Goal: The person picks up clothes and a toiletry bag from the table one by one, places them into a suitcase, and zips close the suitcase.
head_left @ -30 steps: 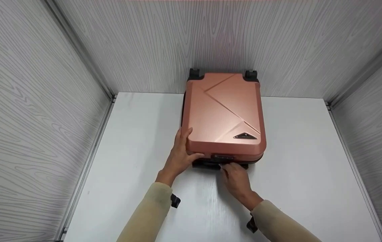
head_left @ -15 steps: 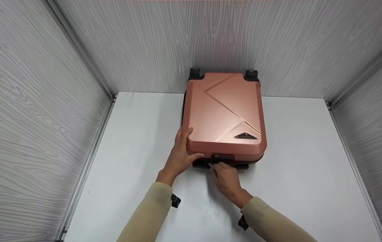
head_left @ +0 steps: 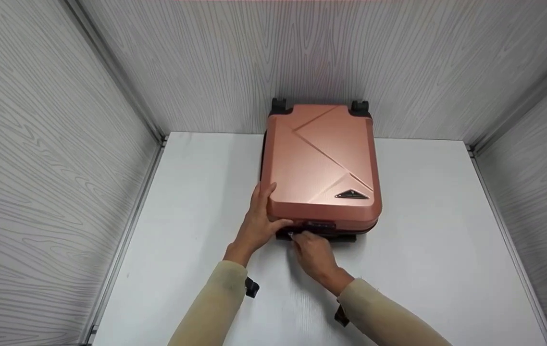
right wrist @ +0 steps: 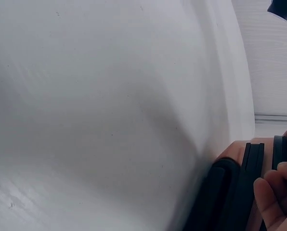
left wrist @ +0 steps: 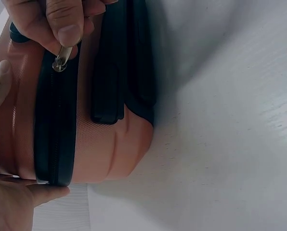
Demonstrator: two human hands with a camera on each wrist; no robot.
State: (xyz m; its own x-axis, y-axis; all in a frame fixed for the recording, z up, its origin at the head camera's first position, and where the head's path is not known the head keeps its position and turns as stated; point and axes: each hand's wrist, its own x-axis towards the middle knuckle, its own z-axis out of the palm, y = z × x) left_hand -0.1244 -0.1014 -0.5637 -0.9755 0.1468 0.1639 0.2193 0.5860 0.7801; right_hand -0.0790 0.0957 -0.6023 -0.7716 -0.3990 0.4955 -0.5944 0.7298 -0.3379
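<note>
A rose-pink hard-shell suitcase [head_left: 321, 154] lies flat on the white table, its handle side facing me. My left hand [head_left: 256, 226] rests against its near left corner, fingers spread along the side and thumb on the front face. At the front face my right hand [head_left: 316, 254] pinches a metal zipper pull [left wrist: 62, 57] between thumb and fingers. Below that pull in the left wrist view, the black zipper band [left wrist: 56, 125] runs towards the corner where the left fingers rest. The right wrist view shows curled right fingers [right wrist: 266, 197] close to the band.
Black wheels [head_left: 279, 105] at the suitcase's far end stand close to the back wall [head_left: 206, 67]. Grey wood-patterned panels enclose the white table [head_left: 196, 192] on both sides. A black lock [head_left: 320, 225] sits on the near face, above a black handle [head_left: 345, 238].
My right hand has moved left along the suitcase's front face with the zipper pull, coming nearer my left hand. The left hand and the suitcase have stayed in place.
</note>
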